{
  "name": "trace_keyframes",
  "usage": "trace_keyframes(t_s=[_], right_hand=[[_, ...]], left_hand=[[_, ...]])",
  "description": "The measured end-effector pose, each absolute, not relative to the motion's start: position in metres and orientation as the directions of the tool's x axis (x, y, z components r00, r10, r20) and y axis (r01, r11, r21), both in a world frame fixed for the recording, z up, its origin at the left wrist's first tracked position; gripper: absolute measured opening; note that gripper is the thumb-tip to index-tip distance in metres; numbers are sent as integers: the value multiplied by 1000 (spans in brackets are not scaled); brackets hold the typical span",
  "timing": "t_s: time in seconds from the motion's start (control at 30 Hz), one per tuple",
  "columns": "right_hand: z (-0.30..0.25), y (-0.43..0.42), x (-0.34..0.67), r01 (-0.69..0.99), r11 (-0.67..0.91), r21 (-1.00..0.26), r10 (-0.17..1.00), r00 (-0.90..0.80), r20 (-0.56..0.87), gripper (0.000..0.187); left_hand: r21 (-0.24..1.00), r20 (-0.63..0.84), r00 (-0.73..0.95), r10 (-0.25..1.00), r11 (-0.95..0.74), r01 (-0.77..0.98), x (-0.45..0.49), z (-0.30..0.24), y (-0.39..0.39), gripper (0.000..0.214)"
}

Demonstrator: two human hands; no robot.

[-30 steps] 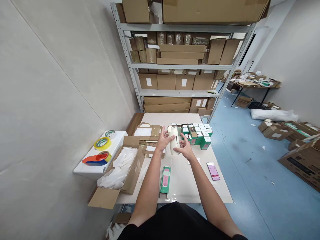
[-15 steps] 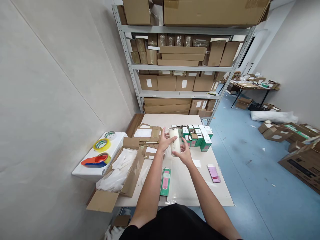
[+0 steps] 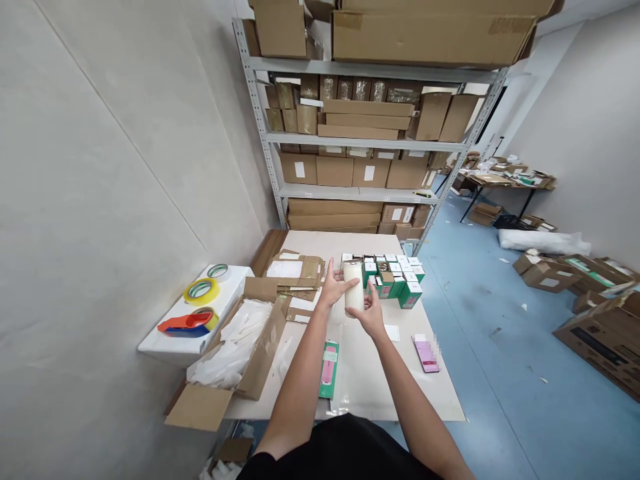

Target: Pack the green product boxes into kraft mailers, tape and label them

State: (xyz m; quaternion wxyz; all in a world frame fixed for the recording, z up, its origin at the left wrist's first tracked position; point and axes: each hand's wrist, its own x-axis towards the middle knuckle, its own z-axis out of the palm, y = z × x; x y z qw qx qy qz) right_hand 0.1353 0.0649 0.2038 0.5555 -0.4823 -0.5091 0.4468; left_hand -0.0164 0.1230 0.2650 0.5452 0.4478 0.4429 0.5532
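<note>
A cream-white tumbler (image 3: 353, 293) with a metallic-looking rim is held nearly upright above the table, between my two hands. My left hand (image 3: 334, 288) grips its upper left side, thumb lying across the front. Lower down on the right, my right hand (image 3: 371, 313) has its thumb near the base and its fingers around the side. No lettering shows on the face turned to me. Just beyond stand several green-and-white boxes (image 3: 410, 295), some with open tops. A flat green box with a pink panel (image 3: 329, 370) lies near my left forearm.
An open carton of white wrapping (image 3: 245, 340) is at the left, beside a white stand (image 3: 175, 320) holding tape rolls and a tape dispenser (image 3: 187, 323). Flattened cardboard (image 3: 310, 270) lies behind. A pink-screened phone (image 3: 426, 353) rests at right. Shelving (image 3: 360, 193) rises beyond the table.
The tumbler has turned in my hands: dark lettering on its front has gone from sight. Both hands still hold it. The view has shifted slightly.
</note>
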Motion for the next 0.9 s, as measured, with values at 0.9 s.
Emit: trace_keyframes(t_s=[0.9], right_hand=[[204, 66, 132, 36, 152, -988, 986, 66, 154, 122]], left_hand=[[981, 58, 27, 998, -52, -186, -23, 267, 122, 121]])
